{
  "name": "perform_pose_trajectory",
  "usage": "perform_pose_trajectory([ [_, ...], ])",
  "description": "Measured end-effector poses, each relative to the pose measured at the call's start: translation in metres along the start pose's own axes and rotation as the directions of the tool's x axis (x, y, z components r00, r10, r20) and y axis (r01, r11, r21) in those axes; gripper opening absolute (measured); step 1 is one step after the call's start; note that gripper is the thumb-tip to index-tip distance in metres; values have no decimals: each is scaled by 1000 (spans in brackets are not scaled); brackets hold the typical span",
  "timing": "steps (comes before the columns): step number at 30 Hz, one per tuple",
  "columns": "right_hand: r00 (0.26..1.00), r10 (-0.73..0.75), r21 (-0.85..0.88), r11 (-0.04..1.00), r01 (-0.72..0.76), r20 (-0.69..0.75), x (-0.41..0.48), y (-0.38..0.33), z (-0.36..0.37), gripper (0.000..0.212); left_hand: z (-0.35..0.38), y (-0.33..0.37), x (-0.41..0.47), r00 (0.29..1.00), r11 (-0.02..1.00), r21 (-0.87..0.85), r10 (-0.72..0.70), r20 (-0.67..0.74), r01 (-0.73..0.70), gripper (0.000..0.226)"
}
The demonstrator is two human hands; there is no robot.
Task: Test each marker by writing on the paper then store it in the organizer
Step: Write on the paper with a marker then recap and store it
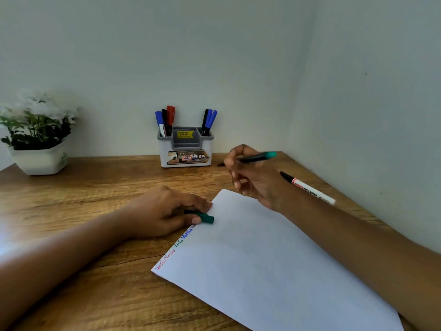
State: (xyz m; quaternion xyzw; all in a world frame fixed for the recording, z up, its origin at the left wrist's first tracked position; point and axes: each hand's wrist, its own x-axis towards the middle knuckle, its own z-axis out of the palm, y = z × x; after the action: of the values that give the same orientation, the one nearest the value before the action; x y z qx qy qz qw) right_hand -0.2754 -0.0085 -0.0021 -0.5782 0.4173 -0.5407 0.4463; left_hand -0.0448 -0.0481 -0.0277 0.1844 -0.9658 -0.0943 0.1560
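Paper [274,259] serves as reference: left grip [163,211] steadies its written edge, pinching the green cap [205,217] ready for recapping — right grip [255,180] holds the uncapped green marker [260,156] above its far corner.

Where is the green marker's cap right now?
Head view, centre: the left hand pinches the green cap at the left edge of the paper.

The green marker [260,156] has its tip hidden behind the right hand [253,180]; the paper [262,271] is cropped below.
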Motion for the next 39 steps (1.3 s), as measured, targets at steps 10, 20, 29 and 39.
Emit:
perform_pose_trajectory([
  [10,982,188,-198,963,-182,10,4,21,6,10,3,-7,2,994,996,72,44,100,-51,45],
  [20,984,177,-319,933,-167,1,7,24,7,9,3,-8,0,995,991,89,95,38,-98,44],
  [29,977,214,-319,927,-198,16,8,24,6,8,4,-8,-1,992,991,49,128,-6,-128,38],
  [39,977,212,-389,901,-190,14,9,23,8,6,4,-9,0,992,991,52,123,6,-123,41],
])
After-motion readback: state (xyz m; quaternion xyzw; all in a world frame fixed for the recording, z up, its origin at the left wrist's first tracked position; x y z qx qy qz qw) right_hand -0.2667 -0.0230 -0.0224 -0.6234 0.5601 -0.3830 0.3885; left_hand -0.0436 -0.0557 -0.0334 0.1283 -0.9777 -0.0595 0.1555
